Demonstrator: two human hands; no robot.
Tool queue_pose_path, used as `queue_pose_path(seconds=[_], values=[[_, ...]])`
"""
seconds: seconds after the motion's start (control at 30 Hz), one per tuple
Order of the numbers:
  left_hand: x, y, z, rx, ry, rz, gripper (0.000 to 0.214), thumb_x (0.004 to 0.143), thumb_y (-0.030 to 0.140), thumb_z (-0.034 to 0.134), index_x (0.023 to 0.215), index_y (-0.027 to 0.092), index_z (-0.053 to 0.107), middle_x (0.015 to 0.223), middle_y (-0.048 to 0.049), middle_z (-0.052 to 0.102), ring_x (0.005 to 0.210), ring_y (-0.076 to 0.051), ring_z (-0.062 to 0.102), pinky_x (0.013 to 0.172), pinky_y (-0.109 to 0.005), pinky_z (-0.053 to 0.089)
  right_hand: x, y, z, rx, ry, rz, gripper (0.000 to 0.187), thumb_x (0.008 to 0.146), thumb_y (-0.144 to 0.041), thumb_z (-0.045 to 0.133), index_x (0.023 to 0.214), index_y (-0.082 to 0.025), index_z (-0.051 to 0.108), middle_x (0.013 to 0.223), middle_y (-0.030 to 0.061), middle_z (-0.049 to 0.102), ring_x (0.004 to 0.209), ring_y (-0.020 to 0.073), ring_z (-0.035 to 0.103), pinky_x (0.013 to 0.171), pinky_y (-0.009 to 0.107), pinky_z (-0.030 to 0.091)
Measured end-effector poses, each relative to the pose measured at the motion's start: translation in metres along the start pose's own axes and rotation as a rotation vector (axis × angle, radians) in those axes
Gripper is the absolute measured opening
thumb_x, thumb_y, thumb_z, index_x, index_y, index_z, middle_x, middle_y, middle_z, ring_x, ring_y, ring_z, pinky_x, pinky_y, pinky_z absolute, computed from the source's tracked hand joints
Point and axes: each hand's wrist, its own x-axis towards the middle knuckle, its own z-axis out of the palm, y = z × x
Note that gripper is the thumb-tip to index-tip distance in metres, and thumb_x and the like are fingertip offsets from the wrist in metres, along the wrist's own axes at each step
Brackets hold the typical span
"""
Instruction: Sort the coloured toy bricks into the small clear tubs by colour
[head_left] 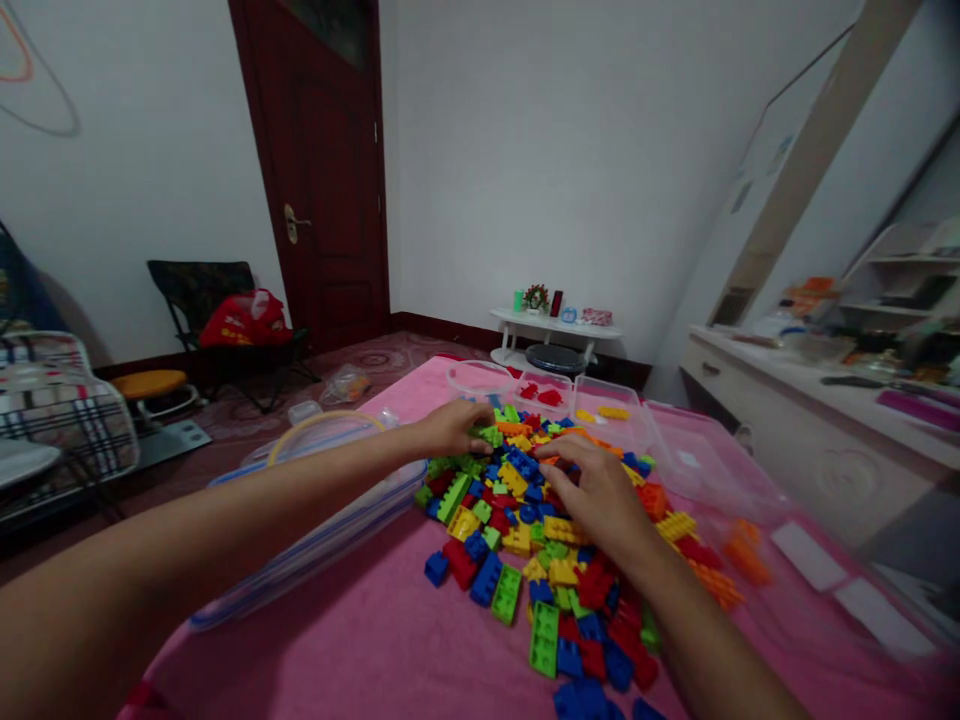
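Observation:
A heap of coloured plastic building bricks [540,540] in red, blue, green, yellow and orange lies on a pink tablecloth [360,650]. My left hand [450,427] reaches over the far left of the heap with its fingers curled down onto green bricks. My right hand [596,495] rests palm down on the middle of the heap, fingers bent among blue and orange bricks. What either hand grips is hidden by the fingers.
A clear lid with a blue rim [330,530] lies left of the heap. Small clear containers [544,392] with a few red and yellow bricks stand behind it. A large clear bin [757,530] sits at right. A folding chair, door, low white table and dresser surround the table.

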Motion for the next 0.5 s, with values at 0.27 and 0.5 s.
queue_pose_path(seconds=[0.27,0.5], values=[[-0.010,0.057,-0.009,-0.920,-0.117,-0.273,0.052,0.066,0.062,0.065,0.083,0.013,0.059,0.071,0.0003,0.057,0.062,-0.011,0.054,0.053,-0.022,0.044,0.002,-0.016,0.008,0.336,0.014,0.146,0.052,0.075,-0.035,0.063,0.123,-0.020,0.055,0.081,0.0025,0.068,0.059,0.0134,0.059,0.054,0.025,0.046],[-0.011,0.072,0.009,-0.997,-0.040,-0.372,0.052,0.059,0.056,0.074,0.088,0.014,0.061,0.073,-0.0012,0.061,0.062,-0.012,0.057,0.053,-0.023,0.048,-0.001,-0.025,0.010,0.258,0.056,0.166,0.055,0.069,-0.029,0.064,0.123,-0.021,0.055,0.061,-0.0039,0.057,0.048,0.0114,0.052,0.048,0.023,0.040]])
